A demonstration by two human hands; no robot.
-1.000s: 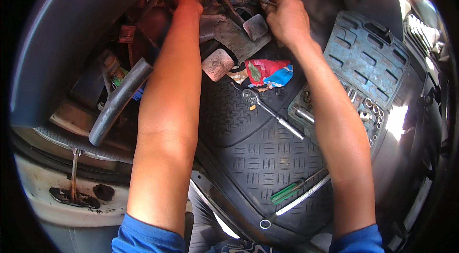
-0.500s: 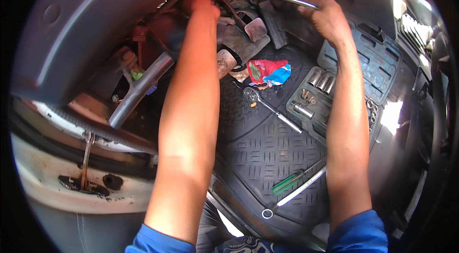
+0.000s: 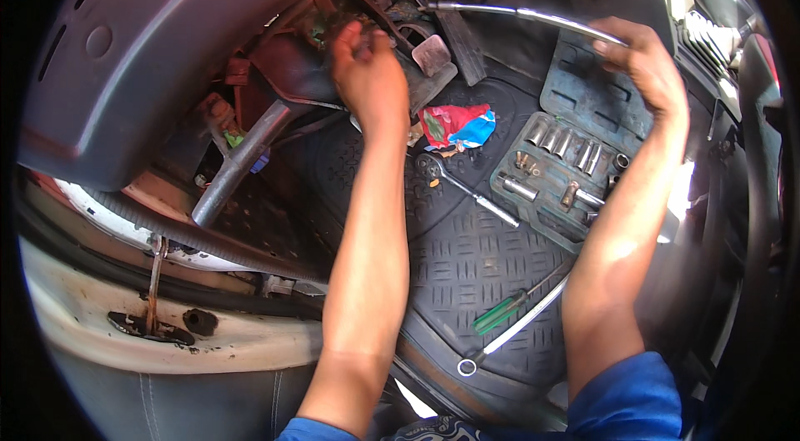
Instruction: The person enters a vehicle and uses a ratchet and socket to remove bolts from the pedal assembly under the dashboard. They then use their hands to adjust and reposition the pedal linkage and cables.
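Note:
My right hand [image 3: 640,54] is closed around the near end of a long chrome extension bar [image 3: 525,14]. The bar runs left, and its far tip hangs by the dark pedal area. My left hand [image 3: 371,79] is beside the pedals, below the dashboard's underside. Its fingers are curled and blurred, with a dark bit between them that I cannot make out. A worn brake or clutch pedal pad [image 3: 431,55] sits just right of that hand. Below it lie a red and blue crumpled wrapper [image 3: 457,126] and a ratchet handle [image 3: 467,189] on the floor mat [image 3: 454,254].
An open socket case [image 3: 542,212] with several chrome sockets lies under my right forearm. Nearer me are a green-handled screwdriver [image 3: 500,313] and a ring spanner [image 3: 517,326]. At left stand a thick metal tube [image 3: 242,164] and the door sill [image 3: 250,341].
My left hand has come down and right, out from under the dashboard. My right hand has moved right with the extension bar, showing more of its length.

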